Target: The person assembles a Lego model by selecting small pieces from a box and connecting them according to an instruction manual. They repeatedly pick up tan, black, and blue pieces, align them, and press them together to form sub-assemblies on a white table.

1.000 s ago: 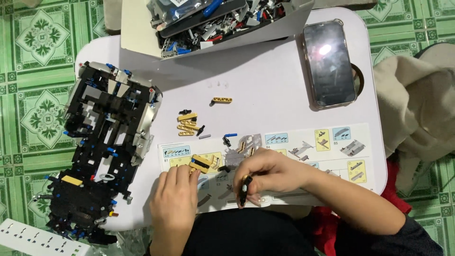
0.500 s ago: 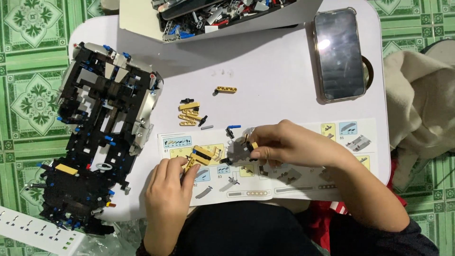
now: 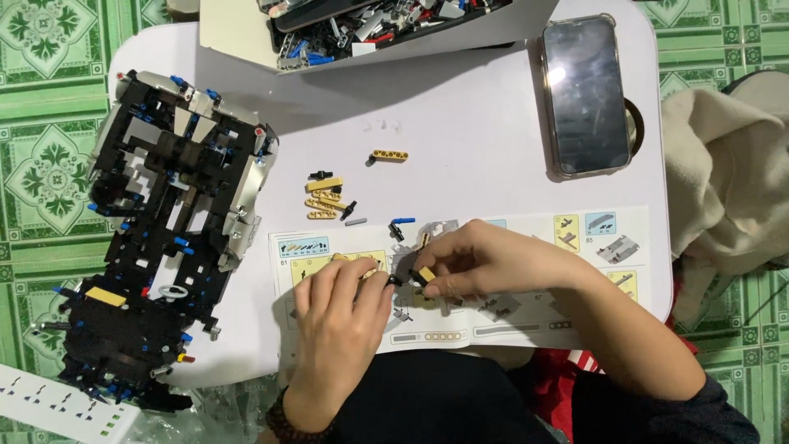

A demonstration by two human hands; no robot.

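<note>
Since the earlier frame, both hands had drawn together over the instruction sheet (image 3: 526, 271) on the tabletop (image 3: 460, 140). Right hand (image 3: 477, 261) pinched a small tan piece (image 3: 426, 275); left hand (image 3: 341, 316) pinched a tan-and-black piece (image 3: 376, 275) just beside it. Loose tan pieces (image 3: 326, 200) lay near the black model (image 3: 156, 238).

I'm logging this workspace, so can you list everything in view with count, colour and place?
table: one, white, centre
brick vehicle model: one, black and grey, table's left
parts tray: one, mixed loose pieces, top edge
phone: one, dark, upper right
instruction sheet: one, white, under the hands
loose tan and black pieces: several, mid-table
cloth: one, cream, right
floor tiles: green patterned
left hand: pinching a small piece
right hand: pinching a tan and black piece
</note>
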